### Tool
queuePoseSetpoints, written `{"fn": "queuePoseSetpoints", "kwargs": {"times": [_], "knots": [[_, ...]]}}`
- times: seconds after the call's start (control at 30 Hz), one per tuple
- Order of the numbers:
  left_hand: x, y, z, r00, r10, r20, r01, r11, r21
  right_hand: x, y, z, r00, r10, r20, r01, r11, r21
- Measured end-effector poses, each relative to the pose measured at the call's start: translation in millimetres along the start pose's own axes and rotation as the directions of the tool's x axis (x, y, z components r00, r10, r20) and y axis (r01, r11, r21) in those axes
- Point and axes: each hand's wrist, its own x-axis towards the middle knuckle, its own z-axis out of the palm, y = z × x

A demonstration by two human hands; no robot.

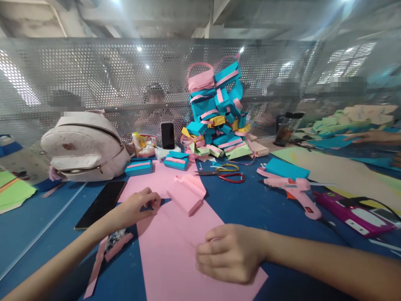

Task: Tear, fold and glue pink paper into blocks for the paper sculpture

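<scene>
My left hand (138, 207) is curled into a pinch above the left edge of a pink paper sheet (175, 259). Closed over the sheet's right side is my right hand (230, 253), its fingers folded in. A faint thin line runs between the two hands; whatever either one pinches is hidden or too small to name. Just beyond them, a folded pink paper box (187, 194) with a raised flap rests on the paper, touched by neither hand. Another pink sheet (134, 188) lies farther back.
At right are a pink glue gun (297, 188), a purple device (354, 215) and a blue paper box (287, 168). Scissors (232, 177) lie mid-table before a tall stack of paper bags (216, 113). Left are a phone (102, 205) and a white backpack (84, 146). People sit beyond the mesh divider.
</scene>
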Motion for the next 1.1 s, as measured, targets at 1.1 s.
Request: {"fn": "queuePoseSetpoints", "kwargs": {"times": [1.1], "knots": [[0.0,26.2,21.5,0.943,0.319,-0.096,-0.273,0.904,0.329,-20.0,8.8,16.8,0.952,0.306,-0.003,-0.299,0.932,0.207]]}}
